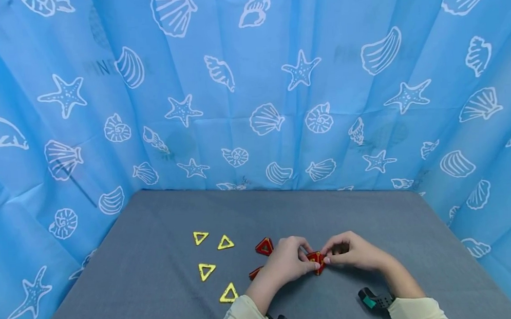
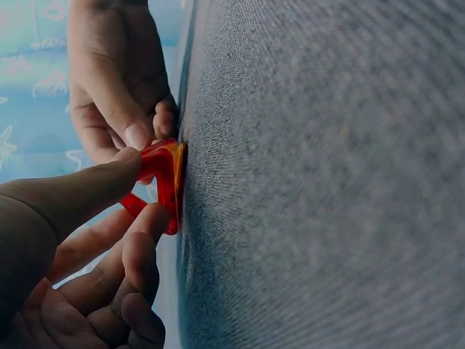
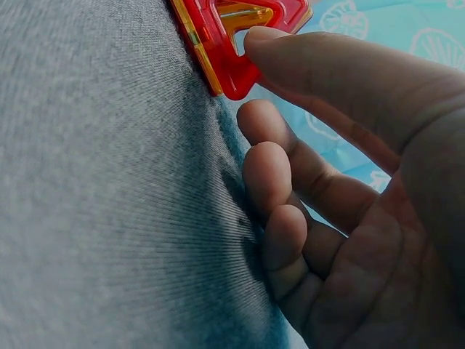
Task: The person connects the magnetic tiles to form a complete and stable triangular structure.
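Note:
Both hands meet at a small piece made of red triangular tiles [image 1: 318, 264] joined to a yellow one, right of the table's middle. My left hand [image 1: 285, 261] pinches it between thumb and fingers. From the other side, my right hand [image 1: 360, 253] holds it with the thumb against a red tile. In the left wrist view, two red faces [image 2: 167, 193] stand tilted together close over the cloth. An orange-yellow tile [image 3: 204, 62] runs along the lower edge in the right wrist view. The right hand's other fingers [image 3: 266, 178] curl loosely below the piece.
Left of the hands lie several hollow yellow triangles [image 1: 226, 247] on the grey cloth [image 1: 165, 262]. A red triangular piece [image 1: 259, 247] sits just beyond the left hand; another red one [image 1: 254, 274] is partly hidden by the left wrist. A blue shell-patterned curtain [image 1: 242, 92] surrounds the table.

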Motion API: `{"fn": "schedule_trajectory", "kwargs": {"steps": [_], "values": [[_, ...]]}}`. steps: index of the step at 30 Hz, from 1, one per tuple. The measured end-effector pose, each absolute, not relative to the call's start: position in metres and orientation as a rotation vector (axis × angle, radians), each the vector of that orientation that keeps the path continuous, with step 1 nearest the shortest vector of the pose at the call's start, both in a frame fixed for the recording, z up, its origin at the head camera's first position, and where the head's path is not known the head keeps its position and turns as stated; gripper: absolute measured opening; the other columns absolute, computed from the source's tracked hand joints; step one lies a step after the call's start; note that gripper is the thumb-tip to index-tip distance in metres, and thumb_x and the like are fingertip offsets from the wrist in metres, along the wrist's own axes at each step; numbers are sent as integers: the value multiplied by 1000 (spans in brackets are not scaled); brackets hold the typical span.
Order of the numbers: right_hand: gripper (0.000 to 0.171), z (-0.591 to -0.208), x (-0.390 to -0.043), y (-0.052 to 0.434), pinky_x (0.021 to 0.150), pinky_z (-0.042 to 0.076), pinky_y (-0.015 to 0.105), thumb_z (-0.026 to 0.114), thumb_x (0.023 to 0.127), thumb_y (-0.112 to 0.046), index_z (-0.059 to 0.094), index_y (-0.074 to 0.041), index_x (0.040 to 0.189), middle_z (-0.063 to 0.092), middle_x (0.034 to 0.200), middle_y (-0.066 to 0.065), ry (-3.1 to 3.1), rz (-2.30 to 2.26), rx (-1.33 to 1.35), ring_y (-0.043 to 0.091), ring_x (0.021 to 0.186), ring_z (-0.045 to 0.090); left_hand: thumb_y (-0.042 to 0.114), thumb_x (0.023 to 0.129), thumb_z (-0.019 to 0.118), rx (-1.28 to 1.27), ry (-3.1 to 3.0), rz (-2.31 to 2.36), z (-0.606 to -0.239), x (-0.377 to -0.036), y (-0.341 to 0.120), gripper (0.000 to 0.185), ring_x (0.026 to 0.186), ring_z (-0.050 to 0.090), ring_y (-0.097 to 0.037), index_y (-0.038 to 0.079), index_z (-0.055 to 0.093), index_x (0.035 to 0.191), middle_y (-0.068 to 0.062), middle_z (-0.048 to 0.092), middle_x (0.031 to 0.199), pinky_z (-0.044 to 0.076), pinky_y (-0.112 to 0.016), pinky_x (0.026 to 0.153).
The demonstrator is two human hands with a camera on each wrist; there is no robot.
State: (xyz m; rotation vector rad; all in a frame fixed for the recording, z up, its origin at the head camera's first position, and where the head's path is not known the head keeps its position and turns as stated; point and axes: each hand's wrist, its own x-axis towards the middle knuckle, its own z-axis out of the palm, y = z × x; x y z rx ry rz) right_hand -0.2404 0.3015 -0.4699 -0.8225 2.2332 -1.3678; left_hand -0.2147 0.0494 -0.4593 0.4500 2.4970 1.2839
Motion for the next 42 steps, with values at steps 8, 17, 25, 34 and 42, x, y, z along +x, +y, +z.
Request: {"fn": "schedule_trajectory", "kwargs": {"steps": [8, 17, 25, 34, 42], "values": [[16, -464, -239, 301, 64, 50, 23, 69, 103, -8, 76, 0, 115, 68, 92, 2, 2244, -1345, -810, 1, 75, 57, 27, 90, 88, 438, 2506, 1256, -458, -215, 51, 20, 65, 63, -10, 19, 74, 103, 7, 68, 74, 51, -26, 61], [16, -463, -238, 301, 65, 50, 24, 69, 103, -9, 74, -1, 116, 68, 93, 8, 2269, -1334, -798, 4, 75, 58, 27, 89, 89, 490, 2525, 1219, -449, -213, 47, 23, 69, 61, -9, 19, 74, 105, 8, 67, 79, 51, -26, 64], [22, -446, -228, 293, 70, 56, 31, 67, 105, -14, 72, 3, 118, 75, 102, 16, 2395, -1373, -758, 21, 82, 69, 28, 90, 88, 613, 2560, 1233, -422, -215, 36, 25, 74, 63, -5, 16, 75, 108, 9, 70, 86, 54, -27, 66], [17, -428, -216, 266, 76, 59, 33, 66, 106, -17, 74, -5, 115, 73, 108, 23, 2496, -1460, -786, 28, 88, 70, 31, 95, 83, 792, 2555, 1278, -396, -214, -17, 24, 77, 64, -5, 17, 75, 112, 2, 73, 101, 55, -26, 71], [17, -413, -200, 237, 77, 61, 34, 66, 107, -16, 76, -11, 119, 76, 112, 17, 2436, -1463, -872, 31, 90, 74, 32, 98, 79, 782, 2627, 1248, -400, -210, -75, 22, 89, 67, -14, 19, 75, 115, 1, 73, 110, 56, -29, 75]]}}
